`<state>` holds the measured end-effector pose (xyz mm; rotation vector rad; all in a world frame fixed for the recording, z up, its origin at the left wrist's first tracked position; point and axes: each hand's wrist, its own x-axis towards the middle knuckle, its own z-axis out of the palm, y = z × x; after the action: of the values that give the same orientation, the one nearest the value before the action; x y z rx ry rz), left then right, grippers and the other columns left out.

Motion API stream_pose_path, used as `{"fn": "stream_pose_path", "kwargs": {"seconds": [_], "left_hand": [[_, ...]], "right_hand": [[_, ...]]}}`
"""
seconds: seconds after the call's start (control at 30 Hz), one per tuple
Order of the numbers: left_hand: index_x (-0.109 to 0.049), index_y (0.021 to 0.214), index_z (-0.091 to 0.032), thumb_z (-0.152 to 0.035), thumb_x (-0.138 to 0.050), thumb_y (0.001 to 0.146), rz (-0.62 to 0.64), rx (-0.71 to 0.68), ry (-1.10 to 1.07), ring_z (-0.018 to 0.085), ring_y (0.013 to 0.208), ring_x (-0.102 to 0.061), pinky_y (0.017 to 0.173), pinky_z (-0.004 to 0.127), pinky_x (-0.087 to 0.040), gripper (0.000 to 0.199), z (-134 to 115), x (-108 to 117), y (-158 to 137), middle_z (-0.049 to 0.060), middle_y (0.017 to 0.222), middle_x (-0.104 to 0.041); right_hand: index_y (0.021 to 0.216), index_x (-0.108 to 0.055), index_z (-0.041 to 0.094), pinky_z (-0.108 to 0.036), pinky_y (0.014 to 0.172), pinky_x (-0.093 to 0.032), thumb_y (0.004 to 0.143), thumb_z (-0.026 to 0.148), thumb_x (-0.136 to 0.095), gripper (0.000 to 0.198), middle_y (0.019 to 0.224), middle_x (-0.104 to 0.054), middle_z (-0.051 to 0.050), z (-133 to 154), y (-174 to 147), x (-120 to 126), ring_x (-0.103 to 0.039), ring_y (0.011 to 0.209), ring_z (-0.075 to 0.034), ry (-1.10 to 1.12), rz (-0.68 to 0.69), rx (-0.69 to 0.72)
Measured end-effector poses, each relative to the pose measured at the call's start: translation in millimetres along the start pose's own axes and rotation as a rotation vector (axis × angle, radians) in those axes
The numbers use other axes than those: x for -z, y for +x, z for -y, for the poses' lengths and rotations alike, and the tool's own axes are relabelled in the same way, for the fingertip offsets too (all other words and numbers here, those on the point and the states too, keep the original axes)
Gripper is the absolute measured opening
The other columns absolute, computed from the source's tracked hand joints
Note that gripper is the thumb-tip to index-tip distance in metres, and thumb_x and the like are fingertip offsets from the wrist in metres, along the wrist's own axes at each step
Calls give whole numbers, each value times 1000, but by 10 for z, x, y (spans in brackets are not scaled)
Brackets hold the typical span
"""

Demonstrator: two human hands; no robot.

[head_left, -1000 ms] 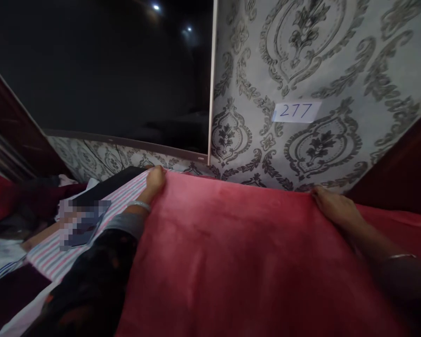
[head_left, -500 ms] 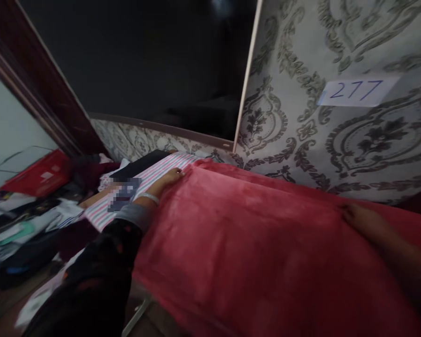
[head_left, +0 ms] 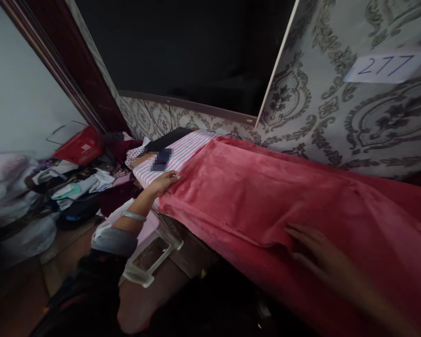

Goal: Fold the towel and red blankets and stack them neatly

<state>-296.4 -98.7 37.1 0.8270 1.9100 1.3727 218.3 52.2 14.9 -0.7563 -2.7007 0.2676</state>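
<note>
A plush red blanket lies folded in layers over a long low surface along the wall. My left hand is at its left edge, thumb and fingers closed on the border of the cloth. My right hand rests at the front edge of the upper layer, fingers stretched out over the fabric and thumb apart. Beyond the blanket's left edge, a pink, white and grey striped cloth covers the surface. A dark flat item, partly blurred out, lies on the stripes close to my left hand.
A translucent plastic stool stands below my left forearm. Heaped clothes and a red basket are at the left. Behind the blanket are a large dark screen and patterned wallpaper bearing a paper label marked 277.
Both hands have moved toward me along the blanket, from its far fold to nearer edges. The upper layer now lies flatter, and the stool shows more fully. The view has shifted.
</note>
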Motion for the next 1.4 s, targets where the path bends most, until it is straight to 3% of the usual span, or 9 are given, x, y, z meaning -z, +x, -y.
{"fn": "stream_pose_path", "kwargs": {"seconds": [0.13,0.23,0.4,0.53,0.67,0.87,1.1,1.27,1.4], "left_hand": [[-53,65,-20,-49,-85,54,8,-16,-28,9,58,-47,53,21,-38,45,-29,-32,-88,-6,62,-50],[-53,60,-20,-46,-86,54,7,17,-24,8,51,-41,47,21,-32,43,-66,-53,-98,-7,55,-46],[-58,61,-20,-42,-88,49,17,103,-34,15,54,-53,50,27,-45,39,-134,-50,-113,-2,56,-55],[-59,63,-20,-44,-86,50,4,127,-59,21,63,-62,58,32,-54,38,-164,-40,-129,1,59,-61],[-63,66,-19,-44,-85,52,-17,125,-26,20,61,-63,56,31,-53,36,-169,-50,-117,2,59,-64],[-63,62,-20,-44,-78,57,-11,98,87,21,66,-65,64,32,-55,29,-172,-13,-142,3,60,-67],[-63,60,-19,-45,-73,56,-23,56,320,17,59,-53,54,27,-40,28,-131,102,-249,-1,54,-58],[-59,64,-20,-44,-70,59,-28,7,437,16,61,-53,55,26,-39,27,-133,70,-234,-2,58,-57],[-62,84,-20,-45,-66,63,-92,-26,524,19,70,-60,61,27,-45,32,-119,-2,-172,0,70,-64]], "right_hand": [[146,-50,22,-54,99,-53,94,46,-49,58,140,-59,-14,88,-216,-166,-61,121,-34,35,-97,0],[130,-64,20,-56,94,-55,97,40,-42,45,125,-68,-15,-35,-243,-265,-65,111,-34,52,-194,-71],[107,-74,23,-55,93,-55,95,42,-45,37,114,-72,-13,-107,-233,-292,-65,106,-33,182,-255,-122],[100,-74,24,-54,97,-52,90,46,-50,34,109,-73,-11,-58,-212,-235,-65,107,-32,334,-265,-239],[97,-71,23,-47,94,-53,87,47,-49,34,102,-74,-9,-65,-186,-97,-68,100,-29,497,-286,-356],[101,-68,22,-42,84,-57,89,47,-47,35,94,-73,-8,-177,-248,230,-69,91,-28,394,-540,-470],[93,-70,24,-46,84,-57,92,46,-40,36,94,-75,-9,-307,-414,56,-71,91,-30,182,-312,-309],[119,-65,18,-46,88,-55,90,45,-52,42,114,-70,-13,-148,-463,14,-68,101,-31,-21,-179,-248],[128,-62,13,-49,92,-52,89,21,-49,42,119,-67,-16,16,-423,-77,-63,106,-33,-272,-129,-235]]}}
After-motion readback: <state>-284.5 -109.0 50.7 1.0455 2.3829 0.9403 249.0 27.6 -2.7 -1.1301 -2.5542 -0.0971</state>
